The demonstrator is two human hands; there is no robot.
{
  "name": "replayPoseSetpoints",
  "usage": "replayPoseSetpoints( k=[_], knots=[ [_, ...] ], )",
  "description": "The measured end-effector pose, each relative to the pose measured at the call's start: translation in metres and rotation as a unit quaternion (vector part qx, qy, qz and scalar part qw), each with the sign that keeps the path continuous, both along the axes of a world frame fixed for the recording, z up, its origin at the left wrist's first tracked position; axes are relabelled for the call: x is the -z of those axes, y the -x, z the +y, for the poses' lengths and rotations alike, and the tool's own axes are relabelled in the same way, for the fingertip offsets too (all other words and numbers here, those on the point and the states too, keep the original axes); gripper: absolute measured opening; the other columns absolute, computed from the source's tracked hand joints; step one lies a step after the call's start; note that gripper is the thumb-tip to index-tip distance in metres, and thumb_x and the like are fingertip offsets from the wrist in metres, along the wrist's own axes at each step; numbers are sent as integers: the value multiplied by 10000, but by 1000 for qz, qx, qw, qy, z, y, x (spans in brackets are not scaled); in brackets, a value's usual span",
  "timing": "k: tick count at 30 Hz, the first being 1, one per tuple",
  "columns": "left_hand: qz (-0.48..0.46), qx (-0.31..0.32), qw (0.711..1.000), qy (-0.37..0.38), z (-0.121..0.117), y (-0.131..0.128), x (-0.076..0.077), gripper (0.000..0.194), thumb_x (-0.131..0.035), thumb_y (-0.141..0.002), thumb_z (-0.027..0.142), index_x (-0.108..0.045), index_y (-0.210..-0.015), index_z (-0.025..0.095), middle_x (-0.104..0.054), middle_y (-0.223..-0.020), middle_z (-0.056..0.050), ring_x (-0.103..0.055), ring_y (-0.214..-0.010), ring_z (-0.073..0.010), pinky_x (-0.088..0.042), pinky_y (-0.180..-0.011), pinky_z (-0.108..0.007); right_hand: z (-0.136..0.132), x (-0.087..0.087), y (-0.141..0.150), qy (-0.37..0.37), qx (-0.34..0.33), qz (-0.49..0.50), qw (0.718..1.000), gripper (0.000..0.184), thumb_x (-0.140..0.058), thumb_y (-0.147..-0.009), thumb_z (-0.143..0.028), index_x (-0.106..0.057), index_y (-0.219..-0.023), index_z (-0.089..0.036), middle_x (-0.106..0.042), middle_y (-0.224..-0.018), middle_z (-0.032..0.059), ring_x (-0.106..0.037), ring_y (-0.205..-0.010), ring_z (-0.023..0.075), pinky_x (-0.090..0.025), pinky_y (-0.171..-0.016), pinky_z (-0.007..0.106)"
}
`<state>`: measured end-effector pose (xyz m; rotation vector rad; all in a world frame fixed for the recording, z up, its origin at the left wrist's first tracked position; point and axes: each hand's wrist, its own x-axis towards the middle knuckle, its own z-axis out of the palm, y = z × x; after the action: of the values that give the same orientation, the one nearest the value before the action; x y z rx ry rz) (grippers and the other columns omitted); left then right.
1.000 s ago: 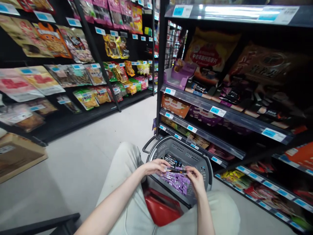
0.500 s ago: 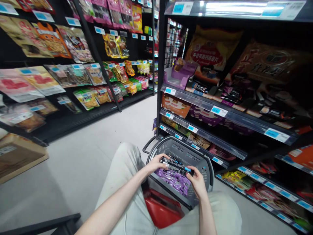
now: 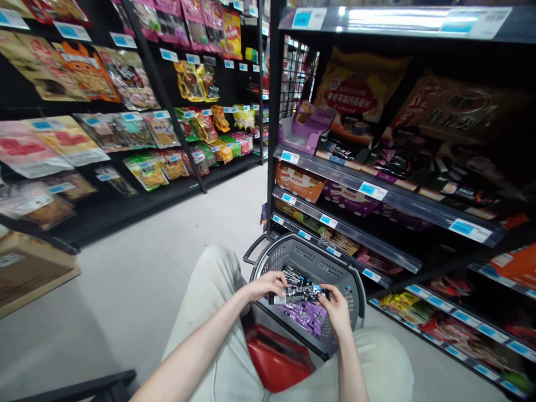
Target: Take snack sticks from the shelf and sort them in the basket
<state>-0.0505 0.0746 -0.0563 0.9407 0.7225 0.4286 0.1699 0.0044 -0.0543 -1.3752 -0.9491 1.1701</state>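
Note:
Between my two hands I hold a slim black stick packet (image 3: 299, 294) with light lettering and a blue patch near its right part. My left hand (image 3: 268, 286) pinches the packet's left end, and my right hand (image 3: 334, 304) grips its right end. Directly beneath is a grey shopping basket (image 3: 355, 285), standing between my knees. In the basket lie several purple stick packets (image 3: 307, 317) toward the near side. Behind the held packet, more black stick packets (image 3: 295, 274) lie in the basket, partly covered by it.
A dark shelf unit (image 3: 347, 184) with boxes and bags of packets rises right behind the basket. Across the pale floor (image 3: 167, 240) stands another shelf (image 3: 138, 212) of bagged snacks. A cardboard box (image 3: 37, 268) is at the left, and a red object (image 3: 276, 357) sits between my legs.
The black packet has come slightly nearer to me and turned more level, its left end lower. My left hand has shifted down with it, uncovering more black packets behind.

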Motion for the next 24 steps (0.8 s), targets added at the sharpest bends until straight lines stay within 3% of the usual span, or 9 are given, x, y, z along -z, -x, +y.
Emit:
replayPoseSetpoints(
  k=[3, 5, 9, 13, 17, 24],
  knots=[
    [6, 138, 990, 40, -13, -7, -2, 482, -711, -428, 99, -526, -868, 171, -531, -595, 49, -489, -460, -59, -350, -415, -146, 4, 6, 7, -53, 37, 19, 998, 431, -635, -594, -276, -463, -983, -209, -563, -903, 41, -570, -652, 135, -472, -621, 286],
    [-14, 144, 988, 59, -24, -17, -2, 498, -696, -449, 94, -520, -906, 186, -548, -669, 38, -507, -487, -63, -359, -412, -145, 6, 10, 17, -71, 68, 31, 995, 514, -627, -595, -284, -393, -1048, -222, -544, -963, 57, -573, -711, 140, -465, -666, 306],
    [-68, -34, 995, 62, -36, -39, 5, 483, -653, -503, 97, -496, -949, 195, -564, -736, 22, -533, -524, -81, -417, -443, -178, 3, 12, 43, -59, 51, -95, 992, 491, -605, -605, -297, -414, -1048, -205, -535, -979, 76, -564, -723, 153, -470, -621, 300],
    [-95, -175, 975, 99, -29, -42, 15, 353, -638, -546, 134, -515, -876, 154, -589, -676, 1, -544, -514, -92, -434, -481, -202, -2, 6, 59, -93, -21, -266, 959, 412, -579, -623, -269, -484, -1018, -204, -566, -967, 57, -548, -818, 179, -440, -720, 318],
    [-95, -219, 959, 153, -23, -36, 21, 241, -649, -577, 202, -528, -771, 123, -617, -714, -50, -575, -554, -122, -455, -525, -237, -2, 3, 62, -94, -55, -328, 938, 306, -498, -690, -238, -513, -994, -200, -586, -971, 53, -530, -904, 192, -405, -787, 324],
    [-90, -243, 957, 127, -24, -36, 21, 266, -653, -599, 259, -572, -784, 86, -630, -753, -92, -587, -653, -145, -463, -599, -240, -1, 4, 62, -116, -46, -377, 918, 338, -459, -747, -270, -503, -1069, -177, -569, -1004, 92, -518, -932, 204, -396, -798, 325]
  ],
)
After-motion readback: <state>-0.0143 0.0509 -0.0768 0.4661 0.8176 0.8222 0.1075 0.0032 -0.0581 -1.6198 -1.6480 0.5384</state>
